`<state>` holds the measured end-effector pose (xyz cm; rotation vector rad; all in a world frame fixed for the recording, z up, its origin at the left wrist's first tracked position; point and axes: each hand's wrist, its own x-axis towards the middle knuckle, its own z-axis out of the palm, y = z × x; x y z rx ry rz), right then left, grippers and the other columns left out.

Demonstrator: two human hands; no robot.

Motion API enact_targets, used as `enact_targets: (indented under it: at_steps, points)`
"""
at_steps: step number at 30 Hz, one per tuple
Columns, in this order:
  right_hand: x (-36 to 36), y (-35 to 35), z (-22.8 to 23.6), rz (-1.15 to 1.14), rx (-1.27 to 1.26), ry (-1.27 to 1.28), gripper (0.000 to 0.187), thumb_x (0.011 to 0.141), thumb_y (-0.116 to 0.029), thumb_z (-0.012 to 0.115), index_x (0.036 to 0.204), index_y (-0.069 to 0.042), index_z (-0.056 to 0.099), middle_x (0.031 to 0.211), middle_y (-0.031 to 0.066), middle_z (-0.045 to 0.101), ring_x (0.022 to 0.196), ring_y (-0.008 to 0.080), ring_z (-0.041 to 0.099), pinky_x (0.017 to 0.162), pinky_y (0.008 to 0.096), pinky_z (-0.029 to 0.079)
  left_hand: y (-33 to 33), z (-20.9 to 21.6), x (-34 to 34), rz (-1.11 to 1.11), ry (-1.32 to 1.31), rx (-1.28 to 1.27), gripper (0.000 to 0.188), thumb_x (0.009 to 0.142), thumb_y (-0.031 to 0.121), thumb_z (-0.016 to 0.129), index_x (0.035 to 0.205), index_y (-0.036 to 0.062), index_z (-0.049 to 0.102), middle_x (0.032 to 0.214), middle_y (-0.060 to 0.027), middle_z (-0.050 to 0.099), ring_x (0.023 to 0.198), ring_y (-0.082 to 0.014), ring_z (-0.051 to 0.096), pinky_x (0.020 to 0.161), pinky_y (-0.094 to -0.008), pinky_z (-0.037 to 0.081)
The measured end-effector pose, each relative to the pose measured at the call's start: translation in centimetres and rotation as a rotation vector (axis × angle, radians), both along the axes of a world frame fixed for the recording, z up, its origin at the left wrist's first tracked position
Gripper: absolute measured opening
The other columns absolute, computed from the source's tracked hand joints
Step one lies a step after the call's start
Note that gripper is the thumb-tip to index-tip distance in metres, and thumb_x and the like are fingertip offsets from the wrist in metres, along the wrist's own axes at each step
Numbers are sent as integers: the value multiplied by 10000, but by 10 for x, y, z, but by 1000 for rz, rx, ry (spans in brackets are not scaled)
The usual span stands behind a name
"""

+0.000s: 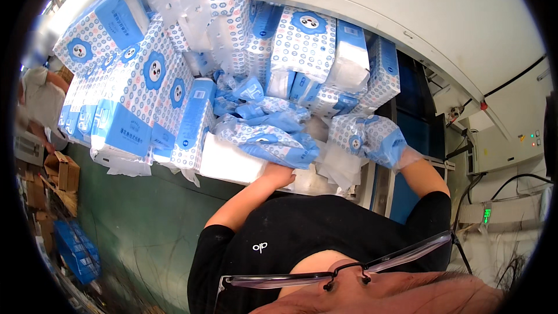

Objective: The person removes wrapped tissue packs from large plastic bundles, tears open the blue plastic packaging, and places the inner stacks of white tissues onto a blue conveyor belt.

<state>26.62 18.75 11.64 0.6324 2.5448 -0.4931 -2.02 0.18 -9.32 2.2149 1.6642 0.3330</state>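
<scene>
My left hand (279,177) is at the near edge of the bench, beside the right end of a white tissue block (229,159). Its fingers look curled in; crumpled wrapper hides what they may hold. That blue-and-white printed plastic wrapper (267,138) lies loosely over the block and just above the hand. My right hand is up to the wrist inside a printed plastic bag (363,136), so its fingers cannot be made out; my right forearm (426,178) comes out of the bag. Loose clear film (340,166) hangs between the two hands.
Wrapped tissue packs (145,81) are piled high on the left, with more packs (305,40) stacked at the back. A pale machine housing (407,0) overhangs the far right. A control box (511,145) with cables is at right. A blue crate (77,250) stands on the green floor.
</scene>
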Motion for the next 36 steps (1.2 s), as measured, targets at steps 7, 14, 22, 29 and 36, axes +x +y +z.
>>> enact_targets:
  at_steps: [7, 14, 22, 29, 36]
  points:
    - [-6, -46, -13, 79, -32, 125, 442, 742, -159, 732, 1155, -64, 609, 1120, 143, 657, 1038, 328, 617, 884, 441, 484, 19, 35, 8, 99, -659, -173, 727, 875, 438, 658, 1442, 63, 400, 1486, -172, 384, 1377, -335, 355, 1113, -446, 305]
    - [1, -70, -26, 124, -29, 218, 469, 737, -163, 741, 1171, -59, 597, 1133, 139, 654, 1056, 327, 614, 899, 442, 481, 66, 89, 51, 127, -1510, -879, 838, 847, 224, 711, 1519, 46, 242, 1397, -160, 501, 1278, -248, 490, 1066, -395, 374]
    - [61, -82, -17, 93, 103, 295, 500, 731, -168, 750, 1189, -53, 584, 1148, 135, 651, 1077, 327, 610, 917, 443, 478, 104, 81, 67, 198, -1757, -999, 695, 794, 7, 597, 1441, 8, 345, 1324, -193, 552, 1181, -336, 585, 1006, -455, 480]
    - [171, -78, 20, -274, 858, 608, 581, 677, -175, 796, 1196, -65, 556, 1146, 132, 640, 1070, 345, 610, 949, 474, 466, 175, 76, 34, 693, -1983, -901, 517, 810, 85, 544, 1304, -44, 461, 1189, -224, 610, 1069, -389, 629, 944, -525, 513]
    - [236, -137, -25, -1385, -240, 1701, 831, 606, -68, 833, 1354, -17, 474, 1262, 109, 595, 1155, 273, 575, 983, 381, 464, 193, 19, 95, 723, -1330, -167, 765, 751, 162, 730, 1397, 22, 344, 1207, -203, 563, 1055, -370, 604, 907, -458, 505]
